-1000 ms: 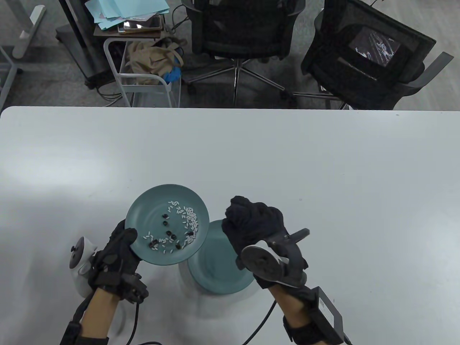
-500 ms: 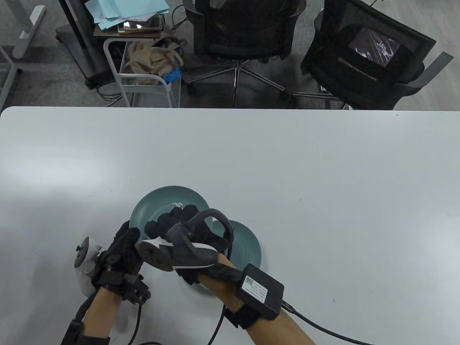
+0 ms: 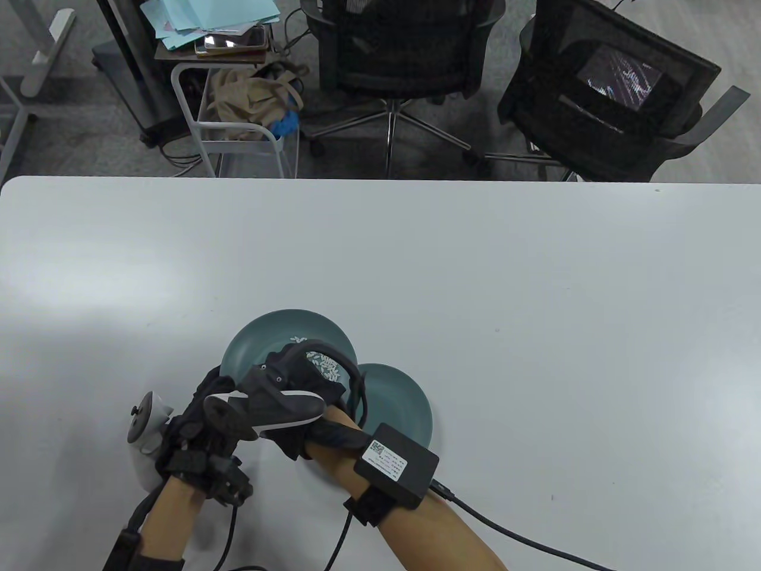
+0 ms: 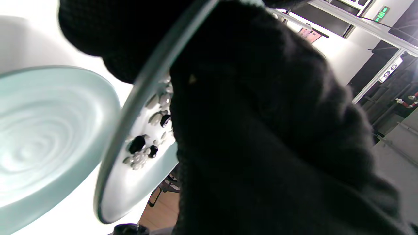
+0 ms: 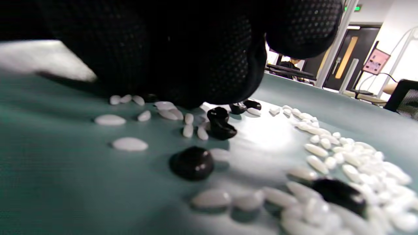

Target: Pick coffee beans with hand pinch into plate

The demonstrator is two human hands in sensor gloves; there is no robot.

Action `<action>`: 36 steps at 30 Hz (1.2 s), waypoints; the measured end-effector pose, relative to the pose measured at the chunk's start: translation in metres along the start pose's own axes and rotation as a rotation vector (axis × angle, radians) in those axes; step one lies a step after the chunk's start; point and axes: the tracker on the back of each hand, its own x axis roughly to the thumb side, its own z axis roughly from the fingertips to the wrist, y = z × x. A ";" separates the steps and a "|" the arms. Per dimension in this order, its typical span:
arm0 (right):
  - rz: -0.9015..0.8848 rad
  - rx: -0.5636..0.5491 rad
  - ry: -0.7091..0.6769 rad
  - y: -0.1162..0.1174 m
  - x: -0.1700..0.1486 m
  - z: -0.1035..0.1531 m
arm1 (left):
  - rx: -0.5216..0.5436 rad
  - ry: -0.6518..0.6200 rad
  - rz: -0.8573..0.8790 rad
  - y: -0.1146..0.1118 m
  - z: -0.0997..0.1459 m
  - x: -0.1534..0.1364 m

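My left hand [image 3: 214, 389] grips the near-left rim of a teal plate [image 3: 285, 324] that carries white rice grains [image 3: 324, 364] and several dark coffee beans [image 5: 192, 163]. My right hand [image 3: 285, 364] reaches over this plate; its fingertips [image 5: 196, 81] press down on the plate among grains and beans. Whether a bean sits between them is hidden. A second, empty teal plate [image 3: 398, 401] lies on the table just to the right. In the left wrist view the held plate's rim [image 4: 130, 107] shows edge-on with beans [image 4: 137, 143], and the empty plate [image 4: 39, 137] lies to its left.
A black sensor box [image 3: 395, 457] with a cable is strapped to my right wrist. The white table [image 3: 505, 267] stretches wide to the right and back. Two office chairs [image 3: 404, 53] and a wire cart [image 3: 244, 119] stand beyond the far edge.
My right hand swung left from over the empty plate onto the held plate and lowered its fingers to the grains. The left hand and its plate shifted slightly right.
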 end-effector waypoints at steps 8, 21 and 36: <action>0.080 -0.036 -0.029 0.000 0.003 0.001 | -0.009 -0.001 -0.016 -0.003 0.000 0.000; 0.023 -0.201 0.049 -0.015 -0.016 0.029 | 0.001 0.004 -0.024 0.000 -0.001 0.000; -0.146 -0.521 0.263 -0.030 -0.068 0.116 | 0.005 -0.038 0.027 0.006 0.003 0.006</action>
